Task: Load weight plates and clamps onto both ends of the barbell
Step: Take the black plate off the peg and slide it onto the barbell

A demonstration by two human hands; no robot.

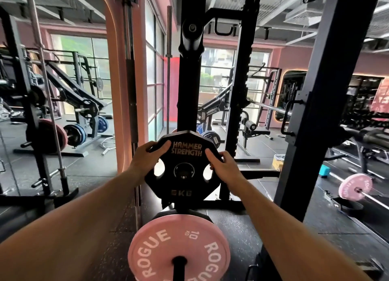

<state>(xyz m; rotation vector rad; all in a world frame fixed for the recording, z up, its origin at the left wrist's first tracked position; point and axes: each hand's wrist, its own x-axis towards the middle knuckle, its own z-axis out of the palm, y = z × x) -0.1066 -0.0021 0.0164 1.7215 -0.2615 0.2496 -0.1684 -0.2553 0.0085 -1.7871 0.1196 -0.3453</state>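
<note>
In front of the black rack upright (190, 80), at chest height, I see a black many-sided rubber plate (183, 165) lettered HAMMER STRENGTH, with a steel-ringed centre hole and two grip slots showing light. My left hand (147, 157) grips its upper left edge, thumb laid across the face, fingers curled behind. My right hand (222, 165) grips the right edge, fingers hooked through the slot. Both forearms reach forward, nearly straight. Below, a round pink ROGUE 10 kg bumper plate (179, 247) sits on a black sleeve (178, 269).
</note>
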